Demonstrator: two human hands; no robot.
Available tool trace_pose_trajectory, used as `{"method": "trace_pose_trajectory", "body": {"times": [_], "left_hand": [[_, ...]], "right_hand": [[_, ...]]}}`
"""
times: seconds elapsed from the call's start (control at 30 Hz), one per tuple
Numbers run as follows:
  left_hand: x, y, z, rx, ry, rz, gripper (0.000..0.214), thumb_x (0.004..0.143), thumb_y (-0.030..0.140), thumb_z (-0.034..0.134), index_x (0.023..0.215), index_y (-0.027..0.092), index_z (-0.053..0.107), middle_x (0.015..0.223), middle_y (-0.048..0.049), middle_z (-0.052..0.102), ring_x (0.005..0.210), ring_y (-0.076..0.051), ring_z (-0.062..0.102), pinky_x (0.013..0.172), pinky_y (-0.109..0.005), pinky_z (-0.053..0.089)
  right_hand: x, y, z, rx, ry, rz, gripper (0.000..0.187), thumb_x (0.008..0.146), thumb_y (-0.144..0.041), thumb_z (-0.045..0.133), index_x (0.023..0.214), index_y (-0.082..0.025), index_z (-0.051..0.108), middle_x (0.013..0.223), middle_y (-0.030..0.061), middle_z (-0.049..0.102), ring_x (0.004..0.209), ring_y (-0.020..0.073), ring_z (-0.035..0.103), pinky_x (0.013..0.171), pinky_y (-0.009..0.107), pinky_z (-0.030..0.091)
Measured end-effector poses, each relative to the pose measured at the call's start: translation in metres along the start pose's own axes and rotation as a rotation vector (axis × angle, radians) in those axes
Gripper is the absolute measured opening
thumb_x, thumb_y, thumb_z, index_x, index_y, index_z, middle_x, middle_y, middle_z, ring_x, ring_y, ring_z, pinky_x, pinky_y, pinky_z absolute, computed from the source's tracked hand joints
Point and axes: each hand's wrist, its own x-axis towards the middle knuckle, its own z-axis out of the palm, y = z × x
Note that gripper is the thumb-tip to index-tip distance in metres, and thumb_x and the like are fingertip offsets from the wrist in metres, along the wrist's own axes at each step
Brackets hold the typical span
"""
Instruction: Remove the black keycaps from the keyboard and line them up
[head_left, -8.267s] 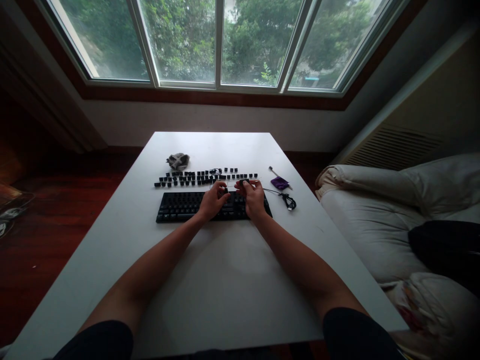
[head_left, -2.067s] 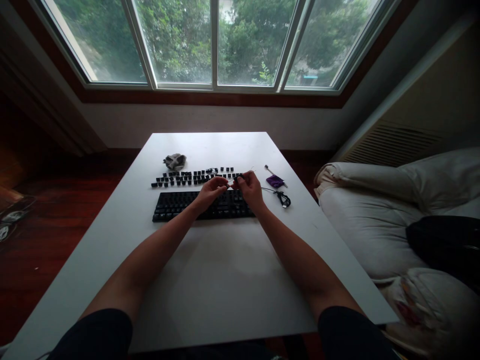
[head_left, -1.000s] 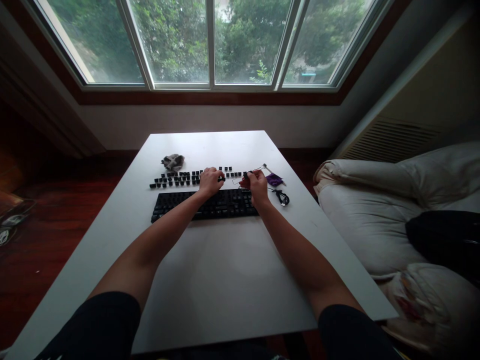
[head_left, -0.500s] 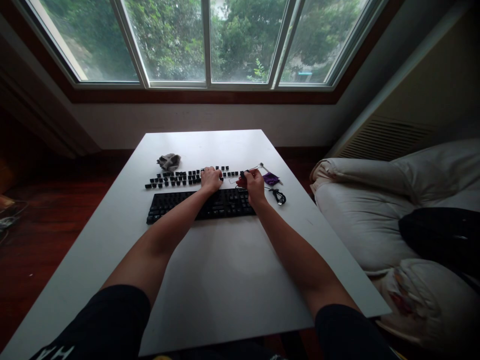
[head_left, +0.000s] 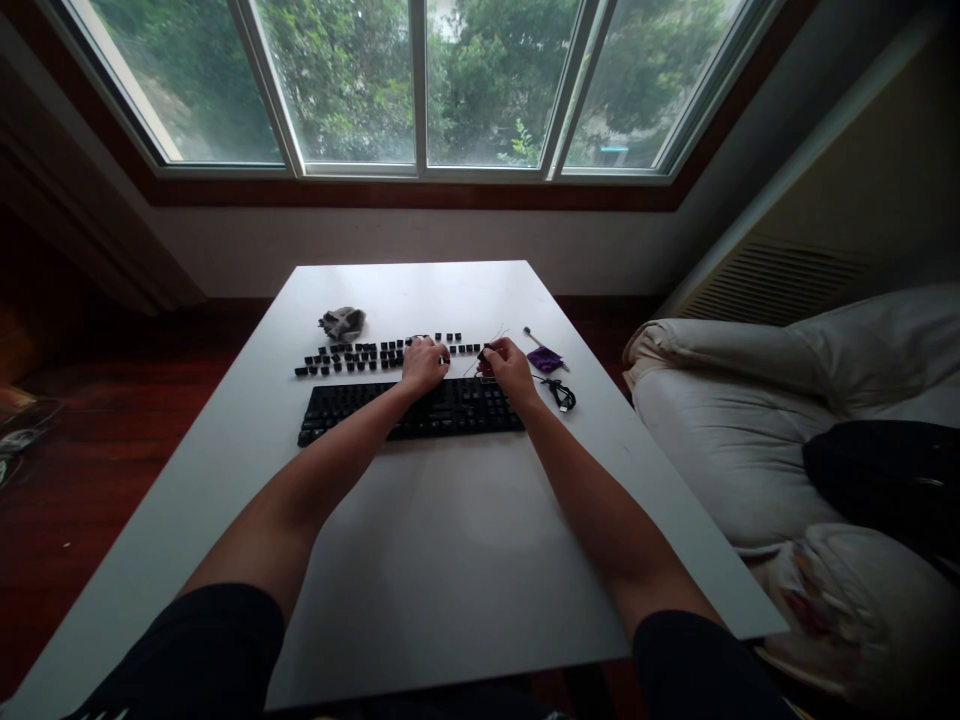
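Observation:
A black keyboard (head_left: 375,414) lies across the middle of the white table (head_left: 450,560). Behind it runs a row of several loose black keycaps (head_left: 352,353). My left hand (head_left: 422,362) rests at the right part of that row, fingers curled over the keycaps; what it holds is hidden. My right hand (head_left: 508,362) hovers above the keyboard's right end, pinched on a thin wire keycap puller (head_left: 491,343) that sticks up and away from me.
A crumpled grey cloth (head_left: 342,322) lies behind the keycaps at left. A purple pouch (head_left: 545,358), a small brush (head_left: 531,336) and a coiled black cable (head_left: 562,395) sit right of the keyboard. A white sofa (head_left: 750,420) with a black garment (head_left: 885,480) flanks the table's right side.
My left hand went from meeting the right hand above the keyboard to the keycap row and stayed there. The right hand keeps the wire puller, now tilted further back.

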Motion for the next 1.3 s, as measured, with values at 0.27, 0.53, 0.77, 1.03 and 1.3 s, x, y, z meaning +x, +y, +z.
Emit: {"method": "trace_pose_trajectory", "body": {"times": [0.27, 0.53, 0.77, 1.03, 1.3], "left_hand": [[-0.033, 0.012, -0.009, -0.084, -0.11, 0.201, 0.019, 0.088, 0.032, 0.064, 0.1, 0.026, 0.078, 0.102, -0.008, 0.068, 0.103, -0.028, 0.056, 0.092, -0.041, 0.044], [-0.051, 0.02, -0.014, -0.062, -0.172, 0.267, 0.022, 0.086, 0.032, 0.067, 0.103, 0.026, 0.078, 0.103, -0.0079, 0.068, 0.101, -0.027, 0.058, 0.091, -0.039, 0.047], [-0.057, 0.02, -0.016, -0.086, -0.202, 0.245, 0.028, 0.083, 0.031, 0.067, 0.109, 0.025, 0.076, 0.103, -0.0071, 0.07, 0.1, -0.027, 0.06, 0.092, -0.038, 0.048], [-0.058, 0.019, -0.014, -0.095, -0.192, 0.224, 0.029, 0.082, 0.033, 0.067, 0.109, 0.025, 0.076, 0.104, -0.0065, 0.07, 0.102, -0.027, 0.06, 0.091, -0.038, 0.048], [-0.061, 0.017, -0.013, -0.074, -0.185, 0.213, 0.032, 0.083, 0.036, 0.069, 0.112, 0.026, 0.075, 0.105, -0.0067, 0.07, 0.104, -0.028, 0.059, 0.092, -0.038, 0.048]], "right_hand": [[-0.005, -0.003, -0.006, -0.602, -0.073, -0.162, 0.011, 0.085, -0.035, 0.063, 0.083, -0.024, 0.062, 0.072, 0.0001, 0.071, 0.073, 0.0202, 0.068, 0.073, 0.031, 0.052], [-0.007, -0.007, -0.006, -0.62, -0.213, -0.183, 0.008, 0.087, -0.032, 0.062, 0.087, -0.024, 0.061, 0.072, -0.0013, 0.072, 0.071, 0.0187, 0.067, 0.071, 0.029, 0.049], [-0.018, -0.019, -0.006, -0.701, -0.305, -0.309, 0.008, 0.085, -0.03, 0.062, 0.088, -0.023, 0.061, 0.072, -0.0012, 0.066, 0.064, 0.0161, 0.057, 0.061, 0.027, 0.037], [-0.018, -0.025, -0.013, -0.701, -0.434, -0.347, 0.01, 0.087, -0.031, 0.061, 0.091, -0.022, 0.061, 0.068, -0.003, 0.06, 0.061, 0.0143, 0.05, 0.061, 0.026, 0.034], [-0.009, -0.026, -0.016, -0.742, -0.616, -0.38, 0.013, 0.089, -0.029, 0.059, 0.096, -0.022, 0.066, 0.076, -0.0009, 0.066, 0.067, 0.015, 0.055, 0.066, 0.025, 0.038]]}}
